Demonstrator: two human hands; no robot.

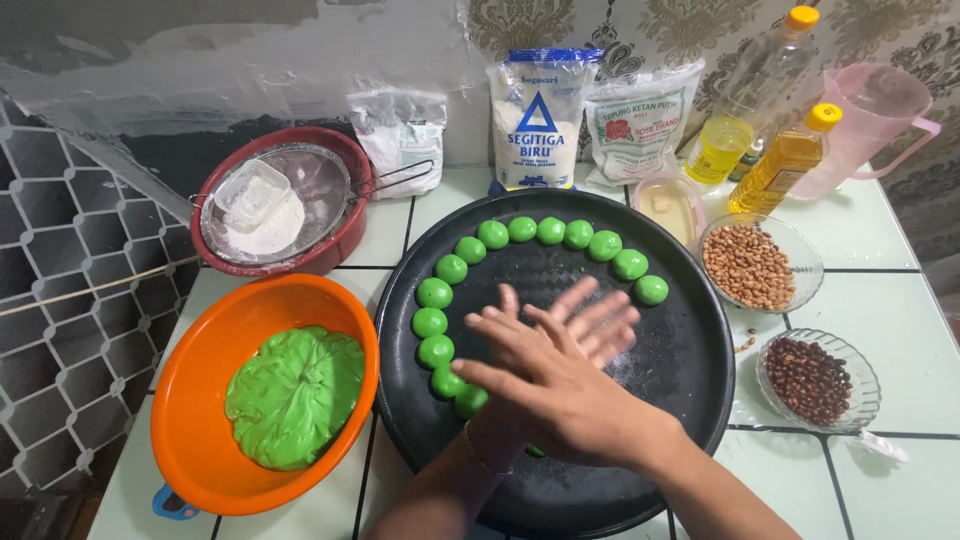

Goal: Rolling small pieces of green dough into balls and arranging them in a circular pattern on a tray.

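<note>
Over a round black tray point(685, 345) my two hands are pressed flat, palm to palm. My right hand point(560, 395) lies on top, fingers pointing left. My left hand point(605, 320) is underneath, its fingers showing toward the upper right. Whatever sits between the palms is hidden. Several small green dough balls point(520, 230) line the tray's left and far rim in an arc. To the left, an orange bowl point(195, 400) holds a lump of green dough point(295, 395).
A red bowl point(335, 245) with a metal sieve point(275, 205) of flour stands at the back left. Flour bags point(537, 115), two oil bottles point(785, 160) and a pink jug point(870, 120) line the wall. Glass bowls of peanuts point(750, 265) and dark beans point(810, 378) sit right of the tray.
</note>
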